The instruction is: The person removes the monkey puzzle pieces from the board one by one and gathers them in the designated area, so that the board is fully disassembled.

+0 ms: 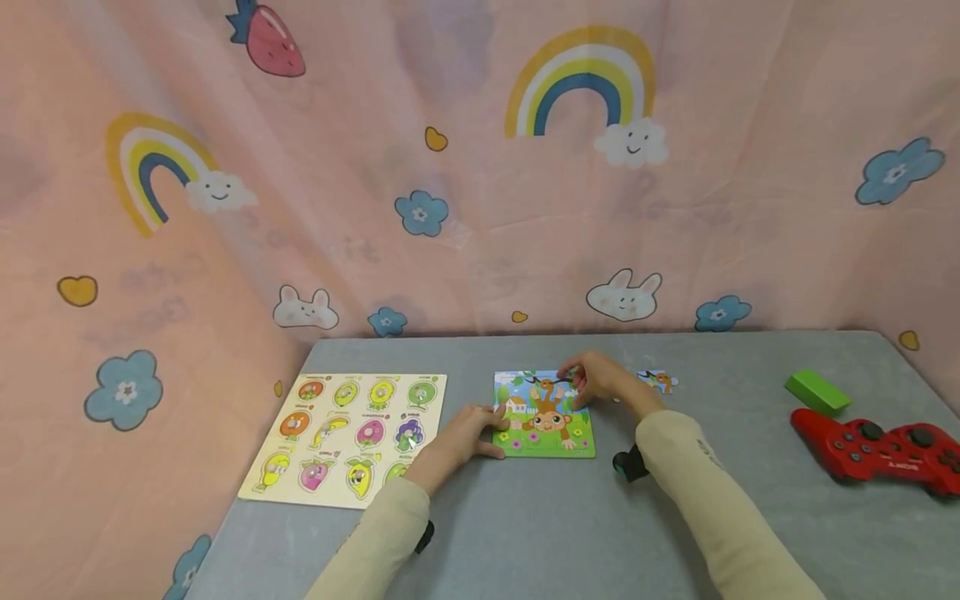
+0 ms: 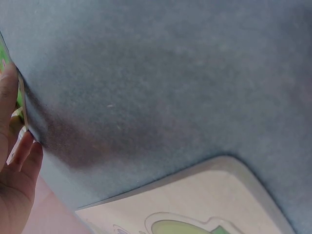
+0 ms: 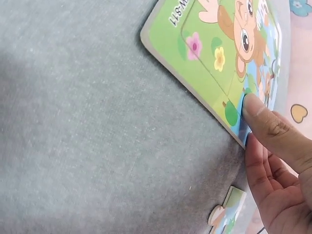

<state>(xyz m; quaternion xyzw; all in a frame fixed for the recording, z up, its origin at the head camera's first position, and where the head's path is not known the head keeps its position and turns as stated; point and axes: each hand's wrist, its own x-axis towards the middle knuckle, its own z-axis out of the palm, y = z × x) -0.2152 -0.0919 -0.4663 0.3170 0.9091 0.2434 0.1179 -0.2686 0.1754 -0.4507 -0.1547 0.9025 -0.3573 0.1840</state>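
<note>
A small monkey jigsaw puzzle board (image 1: 525, 446) lies on the grey table in the head view. At its left edge my left hand (image 1: 468, 429) grips the board, with a finger over the border and the thumb near the lower corner. My right hand (image 1: 603, 379) is at the upper right corner. In the right wrist view, the right thumb (image 3: 263, 117) presses on the puzzle face while the curled fingers sit against the board's edge. A loose puzzle piece (image 1: 660, 381) lies right of the board, partly behind the right forearm.
To the left is a cream fruit puzzle board (image 1: 341, 442), partly behind the left forearm. A green block (image 1: 817, 392) and a red game controller (image 1: 877, 450) are on the right. Pink patterned cloth (image 1: 487, 167) hangs behind the grey table (image 1: 540, 533).
</note>
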